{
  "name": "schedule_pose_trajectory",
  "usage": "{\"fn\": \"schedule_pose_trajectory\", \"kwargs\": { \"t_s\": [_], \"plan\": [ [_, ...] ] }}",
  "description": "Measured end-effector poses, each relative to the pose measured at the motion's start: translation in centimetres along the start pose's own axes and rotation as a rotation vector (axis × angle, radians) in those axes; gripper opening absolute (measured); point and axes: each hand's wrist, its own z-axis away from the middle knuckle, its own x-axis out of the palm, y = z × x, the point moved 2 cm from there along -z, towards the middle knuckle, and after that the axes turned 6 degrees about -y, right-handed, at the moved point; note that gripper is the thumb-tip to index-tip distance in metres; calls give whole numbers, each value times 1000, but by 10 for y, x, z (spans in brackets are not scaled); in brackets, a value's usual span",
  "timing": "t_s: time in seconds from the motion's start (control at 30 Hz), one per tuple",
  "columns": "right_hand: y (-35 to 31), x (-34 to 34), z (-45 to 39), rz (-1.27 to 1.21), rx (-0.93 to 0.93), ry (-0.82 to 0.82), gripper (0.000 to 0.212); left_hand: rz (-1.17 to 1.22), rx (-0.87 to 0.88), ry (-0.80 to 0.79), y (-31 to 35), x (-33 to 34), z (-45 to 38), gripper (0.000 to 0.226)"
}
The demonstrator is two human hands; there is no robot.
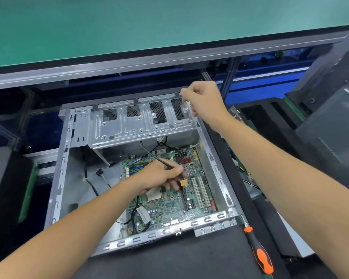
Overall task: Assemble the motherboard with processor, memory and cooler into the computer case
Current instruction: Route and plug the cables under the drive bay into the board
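Case [67, 158] lies open on the black table [169, 262], its open side up, with its near rim running close to the table's near edge. Motherboard [169, 206] sits flat inside, against the case's right wall and toward its near end. A square metal processor [154, 193] shows on the board just below the left hand. White and black slots [199, 193] run along the board's right part. A hinged metal drive cage [137, 123] spans the far end of the case, above the board's far edge.

The left hand [161, 176] is over the middle of the board, its grip closed on a thin black cable [149, 153] that leads off toward the underside of the cage; a small tan connector [183, 182] shows at its fingertips. The right hand [204, 101] is at the far right corner of the case, fingers curled and pinching the top edge of the cage there; what exactly is between the fingertips is too small to tell.

A screwdriver [259, 252] with a black and orange handle lies on the table just beside the case's near right corner, its tip pointing at that corner. More loose cables [93, 186] lie on the case floor left of the board. A green surface [149, 27] stretches beyond the table's far edge.
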Motion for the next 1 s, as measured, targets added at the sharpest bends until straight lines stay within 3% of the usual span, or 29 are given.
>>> {"fn": "schedule_pose_trajectory", "kwargs": {
  "t_s": [0.2, 0.47, 0.6, 0.83, 1.0],
  "plan": [
    [17, 31, 10, 263, -47, -157, 30, 314, 85, -19, 8, 12, -11, 8],
    [18, 32, 14, 266, -114, -174, 28, 293, 111, -101, 8, 16, -13, 17],
    [17, 32, 13, 250, -123, -170, 30, -79, 51, -115, 2, 17, -10, 12],
    [18, 33, 12, 210, -132, -159, 30, -826, -104, -480, -2, 51, 8, 16],
    [18, 36, 10, 253, -130, -165, 29, -817, -90, -398, 15, 56, 14, 23]
  ]
}}
